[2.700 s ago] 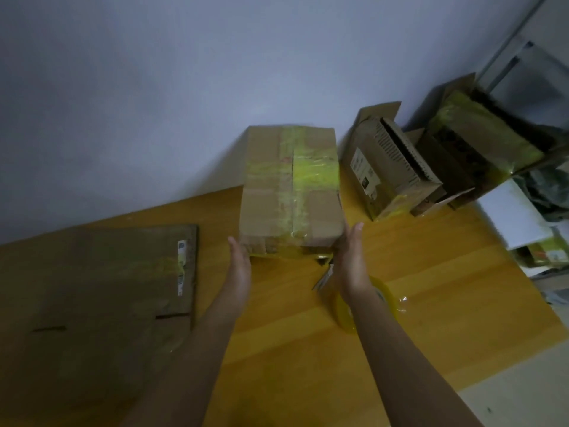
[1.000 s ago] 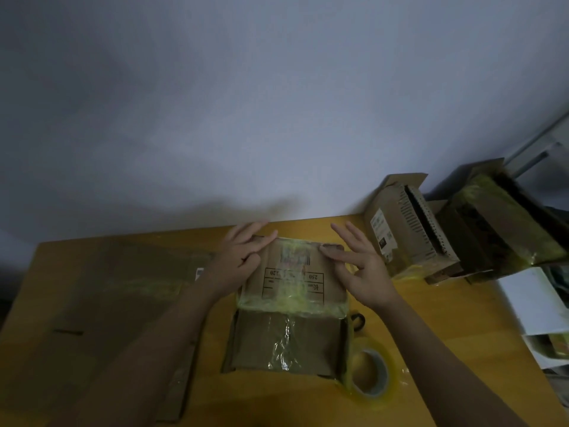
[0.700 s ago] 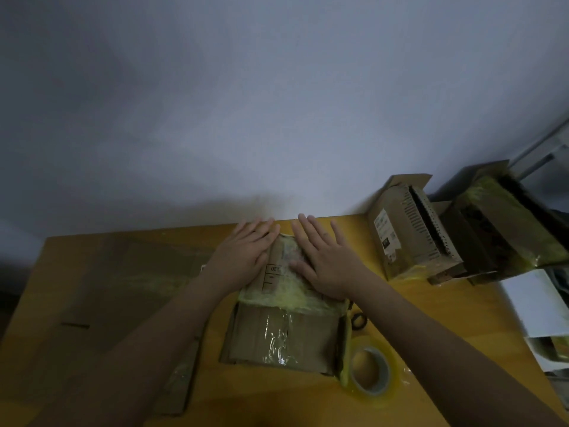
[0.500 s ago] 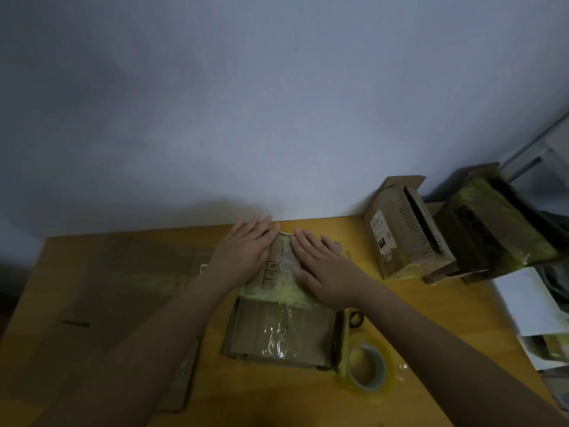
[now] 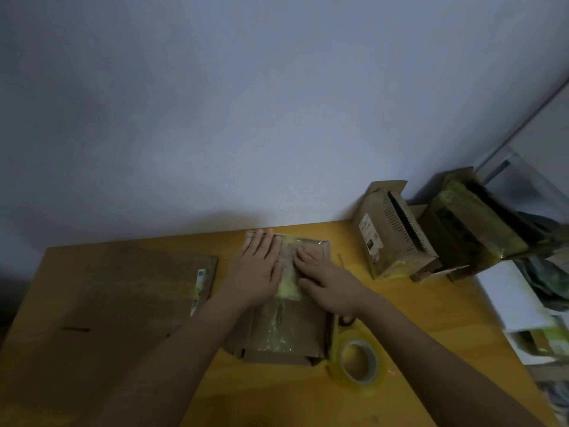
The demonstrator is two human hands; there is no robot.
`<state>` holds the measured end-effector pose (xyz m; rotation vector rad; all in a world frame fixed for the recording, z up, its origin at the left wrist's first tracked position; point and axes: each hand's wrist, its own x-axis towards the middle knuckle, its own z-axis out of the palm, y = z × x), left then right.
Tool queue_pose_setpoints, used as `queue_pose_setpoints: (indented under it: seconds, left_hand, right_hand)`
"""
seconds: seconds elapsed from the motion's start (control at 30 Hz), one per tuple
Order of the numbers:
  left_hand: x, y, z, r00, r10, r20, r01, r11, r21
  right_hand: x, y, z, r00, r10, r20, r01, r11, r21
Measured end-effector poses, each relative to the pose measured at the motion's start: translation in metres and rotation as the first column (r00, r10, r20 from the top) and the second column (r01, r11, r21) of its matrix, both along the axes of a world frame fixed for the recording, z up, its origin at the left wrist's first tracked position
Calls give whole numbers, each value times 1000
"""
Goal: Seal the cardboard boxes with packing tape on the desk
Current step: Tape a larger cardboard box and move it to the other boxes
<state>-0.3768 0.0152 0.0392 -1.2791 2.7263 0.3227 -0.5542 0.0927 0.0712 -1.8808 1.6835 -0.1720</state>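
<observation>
Head view: the cardboard box (image 5: pixel 286 328) at mid-desk is pressed under the flat, open-fingered left hand (image 5: pixel 257 269) and right hand (image 5: pixel 328 280), nothing gripped; the tape roll (image 5: pixel 357 365) beside it is judged needed next.

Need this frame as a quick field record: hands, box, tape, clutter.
left hand: flat on the cardboard box, fingers straight, no grip
right hand: flat on the same box, fingers straight
seam: yellowish tape strip between the hands
tape roll: on the desk, right of the box, untouched
left of box: flattened cardboard
far right: two open boxes by the wall
</observation>
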Motion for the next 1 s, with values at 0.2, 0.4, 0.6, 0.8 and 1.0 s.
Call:
queue_pose_setpoints:
  seconds: [0.2, 0.4, 0.6, 0.8, 1.0]
  left_hand:
    - [-4, 0, 13, 994, 105, -29, -103, 993, 58]
    - [2, 10, 11, 898, 428, -96, -399, 888, 229]
    - [5, 7, 11, 793, 543, -276, -375, 792, 481]
    - [10, -26, 23, 621, 745, -244, -385, 562, 732]
    - [12, -35, 2, 522, 831, -194, -86, 278, 957]
  right_hand:
    - [-8, -4, -15, 983, -153, -104, 149, 988, -41]
    - [-5, 2, -15, 987, -124, -99, 125, 992, 7]
    - [-16, 24, 0, 924, -314, 220, 355, 916, -185]
    - [-24, -18, -26, 542, -657, 524, 624, 733, 273]
    - [-13, -34, -52, 414, -710, 569, 594, 685, 422]
